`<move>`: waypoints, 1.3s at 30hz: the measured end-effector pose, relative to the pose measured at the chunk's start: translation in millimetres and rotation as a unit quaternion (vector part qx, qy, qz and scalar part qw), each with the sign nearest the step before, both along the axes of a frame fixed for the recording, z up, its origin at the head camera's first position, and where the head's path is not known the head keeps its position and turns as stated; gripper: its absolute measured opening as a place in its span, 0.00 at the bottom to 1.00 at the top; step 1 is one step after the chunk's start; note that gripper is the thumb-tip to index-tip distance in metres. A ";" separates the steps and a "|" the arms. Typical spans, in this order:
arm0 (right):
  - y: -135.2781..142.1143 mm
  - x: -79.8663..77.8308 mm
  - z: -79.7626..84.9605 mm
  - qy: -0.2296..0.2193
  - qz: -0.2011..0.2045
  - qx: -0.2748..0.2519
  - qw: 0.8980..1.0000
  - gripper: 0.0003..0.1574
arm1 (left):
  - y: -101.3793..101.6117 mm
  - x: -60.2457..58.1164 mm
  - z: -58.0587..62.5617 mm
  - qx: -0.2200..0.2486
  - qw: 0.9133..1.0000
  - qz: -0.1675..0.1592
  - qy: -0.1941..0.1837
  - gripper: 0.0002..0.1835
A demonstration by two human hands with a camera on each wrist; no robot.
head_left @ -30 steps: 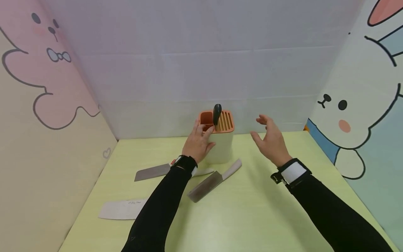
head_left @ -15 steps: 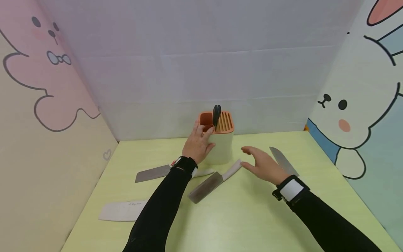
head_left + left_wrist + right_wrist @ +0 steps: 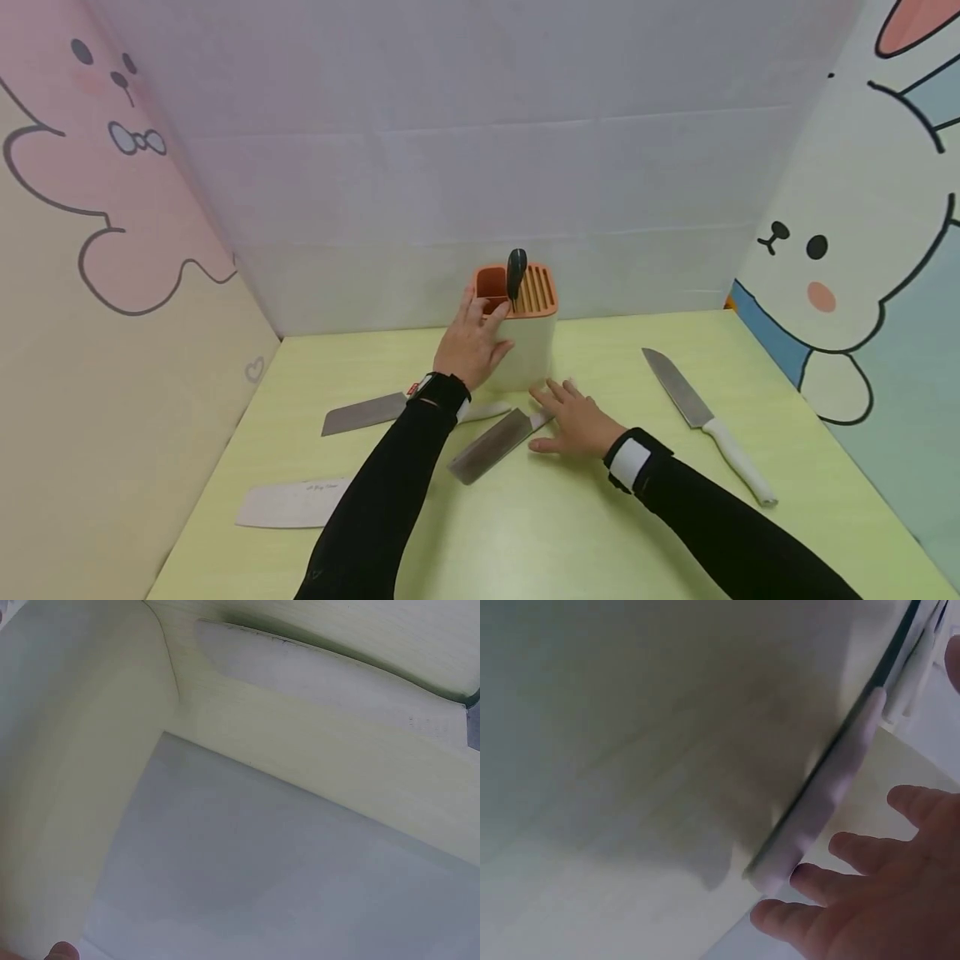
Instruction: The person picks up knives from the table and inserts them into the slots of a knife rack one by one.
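Right grip (image 3: 576, 421): palm down over the pale handle of the cleaver (image 3: 491, 447), fingers apart and outstretched, thumb well off to the near side; the right wrist view has the handle just beside the spread fingertips, firm contact hard to tell. Forearm comes in from the near right on a slant, fingers pointing away and leftward. Left grip (image 3: 468, 343): fingers extended onto the near left rim of the holder (image 3: 525, 358), thumb apart along its front wall; arm angles up from the near edge, a little rightward. Cleaver lies flat on the desk (image 3: 540, 542) in front of the holder, between the two forearms; long axis diagonal, blade end toward near left, handle end toward far right, close by the holder's foot. Holder upright at the back, slots on its right side, a dark handle (image 3: 516, 273) sticking up from its top. Farther right, a knife (image 3: 682, 392), tip far left, pale handle near right. Left side, an upper blade (image 3: 365, 412) and a lower blade (image 3: 291, 502), both ends toward the left, partly behind the left arm.
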State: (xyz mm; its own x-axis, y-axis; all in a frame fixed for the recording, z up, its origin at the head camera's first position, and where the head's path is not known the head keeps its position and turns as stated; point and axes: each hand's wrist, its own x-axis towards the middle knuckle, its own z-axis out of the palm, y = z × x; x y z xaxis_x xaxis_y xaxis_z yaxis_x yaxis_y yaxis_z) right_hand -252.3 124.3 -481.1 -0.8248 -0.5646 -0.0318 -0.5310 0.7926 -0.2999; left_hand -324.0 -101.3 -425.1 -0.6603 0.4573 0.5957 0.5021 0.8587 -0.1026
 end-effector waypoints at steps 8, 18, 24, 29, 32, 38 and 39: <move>-2.7 9.3 -9.8 0.035 0.000 0.062 0.997 0.47 | -0.4 2.7 3.4 -0.024 1.000 0.012 -0.008 0.36; 12.9 23.8 -12.0 0.065 -0.007 0.097 0.993 0.43 | 2.5 23.8 0.0 -0.099 0.993 0.020 0.062 0.43; 28.0 32.8 -10.3 0.084 -0.026 0.108 0.990 0.41 | 16.5 32.7 1.8 -0.140 0.985 -0.001 0.105 0.42; 40.5 36.9 -9.2 0.096 -0.037 0.106 0.989 0.40 | 23.4 27.6 0.9 -0.173 0.973 0.011 0.151 0.43; 47.0 39.0 -8.5 0.102 -0.044 0.107 0.988 0.40 | 23.2 24.8 -1.3 -0.172 0.972 0.013 0.160 0.43; 57.5 41.0 -8.3 0.111 -0.067 0.111 0.985 0.38 | 23.7 23.8 -3.1 -0.146 0.975 0.011 0.164 0.41; 59.5 41.0 -8.5 0.110 -0.073 0.110 0.985 0.38 | 24.3 23.4 -3.2 -0.140 0.976 0.008 0.165 0.40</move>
